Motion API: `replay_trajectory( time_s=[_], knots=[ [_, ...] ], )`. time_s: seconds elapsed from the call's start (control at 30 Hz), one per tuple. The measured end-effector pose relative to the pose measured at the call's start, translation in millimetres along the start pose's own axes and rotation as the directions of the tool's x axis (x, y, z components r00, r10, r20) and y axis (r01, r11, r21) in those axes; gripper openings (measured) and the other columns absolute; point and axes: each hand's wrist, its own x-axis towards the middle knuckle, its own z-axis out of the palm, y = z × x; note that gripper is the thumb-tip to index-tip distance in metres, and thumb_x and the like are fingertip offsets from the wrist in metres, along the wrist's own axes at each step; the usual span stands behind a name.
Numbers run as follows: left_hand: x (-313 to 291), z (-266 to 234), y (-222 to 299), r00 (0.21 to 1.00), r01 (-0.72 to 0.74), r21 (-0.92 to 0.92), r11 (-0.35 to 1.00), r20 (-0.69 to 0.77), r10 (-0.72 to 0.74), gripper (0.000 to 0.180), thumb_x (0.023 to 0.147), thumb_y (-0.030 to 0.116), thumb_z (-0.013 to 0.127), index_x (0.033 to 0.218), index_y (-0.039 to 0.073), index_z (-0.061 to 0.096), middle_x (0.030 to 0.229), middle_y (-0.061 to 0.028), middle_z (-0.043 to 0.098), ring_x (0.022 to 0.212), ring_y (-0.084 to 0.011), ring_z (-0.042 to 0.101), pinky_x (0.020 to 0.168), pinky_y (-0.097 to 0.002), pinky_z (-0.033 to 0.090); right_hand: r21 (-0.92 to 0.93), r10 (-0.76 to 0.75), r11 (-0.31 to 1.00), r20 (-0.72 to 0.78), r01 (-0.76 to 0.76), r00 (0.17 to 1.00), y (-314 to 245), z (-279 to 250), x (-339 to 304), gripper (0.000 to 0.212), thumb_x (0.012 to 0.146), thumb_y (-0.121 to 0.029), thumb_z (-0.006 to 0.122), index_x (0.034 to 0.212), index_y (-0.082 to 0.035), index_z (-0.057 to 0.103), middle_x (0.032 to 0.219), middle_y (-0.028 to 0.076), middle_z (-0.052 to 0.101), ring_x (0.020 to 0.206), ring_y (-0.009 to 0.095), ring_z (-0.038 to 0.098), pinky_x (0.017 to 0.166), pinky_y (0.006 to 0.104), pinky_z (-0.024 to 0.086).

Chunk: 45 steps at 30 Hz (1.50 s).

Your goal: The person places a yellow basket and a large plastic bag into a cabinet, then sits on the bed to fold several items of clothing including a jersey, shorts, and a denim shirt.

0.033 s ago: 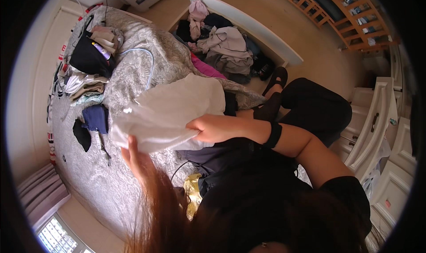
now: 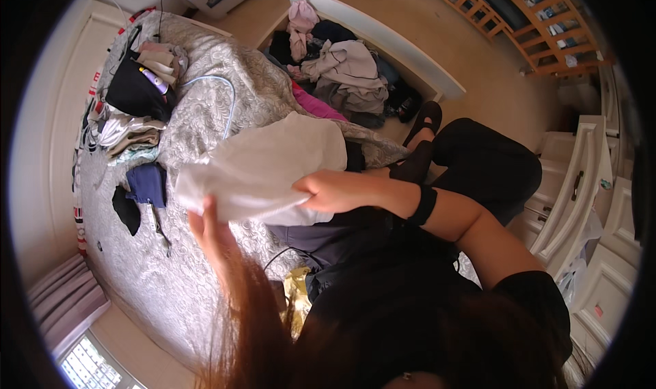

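A white cloth garment point(image 2: 273, 160) lies spread over my lap and the bed's edge, its exact kind unclear. My right hand point(image 2: 324, 191) pinches its near edge in closed fingers. At the garment's left corner my left hand point(image 2: 210, 230) grips the fabric, thumb on top and the other fingers partly hidden. The cloth between the two hands is drawn fairly taut. Long hair covers part of my left forearm.
On the patterned grey bedspread point(image 2: 130, 280) lie a folded navy cloth point(image 2: 146, 184), a black cloth point(image 2: 126, 210), folded clothes point(image 2: 130, 133) and a black bag point(image 2: 133, 92). Beyond my lap, an open drawer point(image 2: 410, 64) holds heaped clothes. White drawers point(image 2: 574, 184) stand at right.
My left hand and the garment's left corner have shifted slightly right and away from me. My right hand has moved a little right, still pinching the edge.
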Motion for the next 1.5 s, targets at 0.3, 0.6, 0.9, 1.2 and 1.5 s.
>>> replay_trajectory(
  time_s=[0.3, 0.6, 0.9, 1.2, 1.5],
  knots=[
    [48.3, 71.3, -91.5, 0.867, -0.472, 0.881, 0.020, 0.460, 0.191, 0.106, 0.095, 0.047, 0.096, 0.181, 0.015, 0.043, 0.188, -0.0274, 0.025, 0.173, -0.0539, 0.027, 0.134, -0.0790, 0.028, -0.133, 0.237, 0.930, -0.494, -0.342, 0.836, 138.3, -62.2, 35.5, 0.070, 0.092, -0.047, 0.094, 0.133, 0.007, 0.078, 0.138, 0.031, 0.079, 0.132, 0.041, 0.076, 0.109, 0.0468, 0.060],
    [33.9, 4.7, -138.2, 0.970, 0.221, 0.029, 0.975, 0.100, -0.223, 0.077, 0.118, 0.029, 0.067, 0.180, -0.004, 0.034, 0.173, -0.0228, 0.056, 0.159, -0.0379, 0.056, 0.130, -0.0488, 0.048, 0.213, 0.119, 0.973, -0.117, -0.092, 0.986, -35.8, -62.6, 97.7, 0.075, 0.090, -0.024, 0.096, 0.156, 0.001, 0.070, 0.143, 0.024, 0.080, 0.130, 0.032, 0.079, 0.110, 0.0416, 0.064],
    [100.5, -110.6, 2.6, 0.974, 0.207, -0.381, 0.901, -0.008, -0.227, 0.089, 0.114, 0.059, 0.065, 0.174, -0.003, 0.049, 0.170, -0.0239, 0.060, 0.152, -0.0404, 0.063, 0.125, -0.0560, 0.054, 0.487, -0.011, 0.870, -0.136, 0.077, 0.991, -145.4, -12.5, 165.8, 0.101, 0.091, -0.018, 0.096, 0.169, 0.010, 0.038, 0.151, 0.030, 0.071, 0.144, 0.037, 0.071, 0.127, 0.0452, 0.055],
    [136.2, -262.5, 0.2, 0.925, 0.218, -0.281, 0.935, -0.247, -0.289, 0.090, 0.108, 0.043, 0.081, 0.174, -0.005, 0.044, 0.163, -0.0287, 0.063, 0.142, -0.0443, 0.070, 0.115, -0.0601, 0.063, 0.377, -0.138, 0.902, -0.209, 0.210, 0.968, -161.7, 65.1, 263.5, 0.123, 0.092, -0.017, 0.097, 0.184, -0.004, 0.016, 0.154, 0.034, 0.070, 0.135, 0.042, 0.075, 0.118, 0.0468, 0.059],
    [223.4, -275.0, -236.1, 0.825, 0.270, 0.962, 0.047, -0.256, 0.503, 0.095, 0.110, 0.059, 0.069, 0.180, 0.005, 0.036, 0.181, -0.0245, 0.037, 0.167, -0.0477, 0.038, 0.120, -0.0738, 0.047, -0.338, 0.122, 0.934, -0.010, -0.118, 0.993, -61.6, 39.4, 299.7, 0.073, 0.109, -0.032, 0.083, 0.168, -0.001, 0.054, 0.149, 0.030, 0.076, 0.134, 0.038, 0.077, 0.114, 0.0466, 0.061]
  ],
)
